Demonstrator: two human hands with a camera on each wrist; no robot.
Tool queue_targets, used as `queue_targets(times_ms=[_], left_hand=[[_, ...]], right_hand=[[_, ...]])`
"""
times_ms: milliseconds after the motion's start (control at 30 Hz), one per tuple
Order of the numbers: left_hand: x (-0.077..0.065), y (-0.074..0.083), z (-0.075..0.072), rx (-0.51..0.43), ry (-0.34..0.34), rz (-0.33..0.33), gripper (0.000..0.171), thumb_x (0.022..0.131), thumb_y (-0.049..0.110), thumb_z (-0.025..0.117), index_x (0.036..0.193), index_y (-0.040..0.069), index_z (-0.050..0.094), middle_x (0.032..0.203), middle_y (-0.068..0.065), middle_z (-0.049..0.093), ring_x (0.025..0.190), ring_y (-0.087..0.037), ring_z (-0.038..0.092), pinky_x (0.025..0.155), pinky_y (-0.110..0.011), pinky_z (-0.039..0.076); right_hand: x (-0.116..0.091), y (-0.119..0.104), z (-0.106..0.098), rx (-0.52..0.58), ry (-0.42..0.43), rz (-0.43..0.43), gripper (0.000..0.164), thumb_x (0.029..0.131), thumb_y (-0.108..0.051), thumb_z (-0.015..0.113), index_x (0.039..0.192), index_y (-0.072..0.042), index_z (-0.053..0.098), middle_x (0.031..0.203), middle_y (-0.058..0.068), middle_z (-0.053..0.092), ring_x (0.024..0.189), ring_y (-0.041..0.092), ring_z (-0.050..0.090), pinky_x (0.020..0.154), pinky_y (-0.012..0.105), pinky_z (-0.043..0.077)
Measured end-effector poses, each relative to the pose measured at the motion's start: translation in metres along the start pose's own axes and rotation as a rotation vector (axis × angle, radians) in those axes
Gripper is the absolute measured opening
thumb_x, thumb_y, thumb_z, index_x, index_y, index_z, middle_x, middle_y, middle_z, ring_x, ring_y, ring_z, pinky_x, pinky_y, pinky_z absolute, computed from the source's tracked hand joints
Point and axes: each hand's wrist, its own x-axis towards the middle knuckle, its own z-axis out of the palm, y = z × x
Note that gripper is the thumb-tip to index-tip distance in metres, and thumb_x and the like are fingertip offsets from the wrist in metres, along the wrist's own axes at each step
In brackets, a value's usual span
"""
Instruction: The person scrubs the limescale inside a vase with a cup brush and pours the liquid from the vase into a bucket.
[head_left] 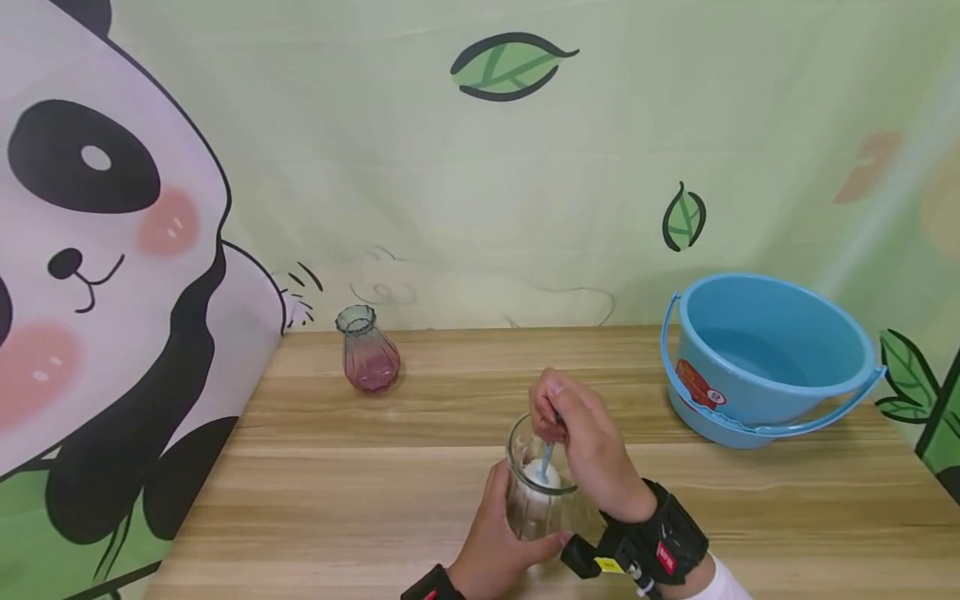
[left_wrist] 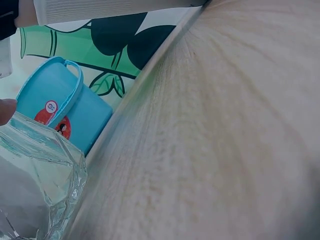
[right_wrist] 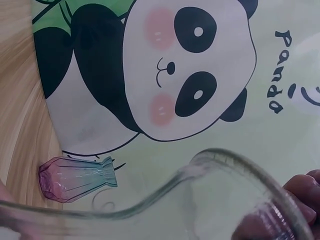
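In the head view a clear glass vase (head_left: 525, 510) stands on the table near its front, its round rim turned up. My left hand (head_left: 491, 537) grips its body from the left, the thumb across the front. Above the rim, my right hand (head_left: 592, 446) holds the thin grey-blue handle of a bottle brush (head_left: 545, 463), whose white head sits inside the vase. The lower part of the brush shows only through the glass. Close up in the right wrist view, the vase's flared neck (right_wrist: 175, 175) crosses in front of the fingers (right_wrist: 303, 197).
Behind and to the left stands a small vase (head_left: 369, 362), grey-green fading to pink. A light blue bucket (head_left: 727, 375) with its handle lowered stands at the back right of the wooden table (head_left: 337, 483). A panda-printed cloth (head_left: 405, 167) hangs along the back.
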Motion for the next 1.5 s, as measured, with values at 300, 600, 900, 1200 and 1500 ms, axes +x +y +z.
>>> queue_targets(times_ms=[300, 600, 900, 1200, 1500], left_hand=[[0.001, -0.002, 0.002, 0.028, 0.008, 0.05, 0.091, 0.074, 0.031, 0.083, 0.145, 0.027, 0.027, 0.135, 0.002, 0.037, 0.12, -0.019, 0.04, 0.099, -0.047, 0.038], [0.0, 0.001, 0.002, 0.04, -0.004, 0.026, 0.095, 0.072, 0.041, 0.083, 0.146, 0.036, 0.023, 0.138, 0.007, 0.035, 0.122, -0.015, 0.038, 0.101, -0.052, 0.034], [-0.001, 0.009, -0.001, 0.04, 0.006, 0.076, 0.095, 0.073, 0.035, 0.084, 0.147, 0.025, 0.025, 0.138, -0.002, 0.037, 0.121, -0.018, 0.04, 0.099, -0.047, 0.038], [0.001, -0.002, -0.001, 0.013, 0.004, 0.02, 0.094, 0.073, 0.037, 0.084, 0.145, 0.036, 0.024, 0.136, 0.004, 0.036, 0.119, -0.016, 0.041, 0.098, -0.047, 0.037], [0.001, -0.001, -0.001, 0.001, -0.004, 0.03, 0.093, 0.073, 0.04, 0.084, 0.145, 0.033, 0.025, 0.138, 0.005, 0.036, 0.122, -0.014, 0.039, 0.103, -0.048, 0.033]], right_hand=[[-0.002, -0.001, 0.0, -0.075, -0.029, -0.007, 0.037, 0.106, -0.01, 0.019, 0.072, -0.006, 0.034, 0.06, 0.007, 0.027, 0.05, 0.021, 0.029, 0.043, 0.035, 0.025], [-0.003, -0.002, -0.001, -0.043, -0.068, 0.03, 0.037, 0.106, -0.012, 0.022, 0.072, -0.005, 0.034, 0.059, 0.009, 0.027, 0.049, 0.022, 0.026, 0.042, 0.033, 0.024], [-0.001, -0.002, -0.001, 0.007, -0.054, 0.044, 0.038, 0.107, -0.013, 0.02, 0.072, -0.005, 0.032, 0.059, 0.008, 0.024, 0.049, 0.022, 0.024, 0.042, 0.033, 0.022], [0.002, 0.001, -0.001, 0.205, -0.037, -0.034, 0.035, 0.105, -0.008, 0.015, 0.073, -0.003, 0.029, 0.062, 0.004, 0.023, 0.051, 0.018, 0.024, 0.044, 0.039, 0.017], [0.0, 0.0, -0.002, 0.123, -0.098, 0.043, 0.037, 0.107, -0.013, 0.017, 0.073, -0.004, 0.029, 0.062, 0.005, 0.023, 0.051, 0.019, 0.023, 0.044, 0.041, 0.018]])
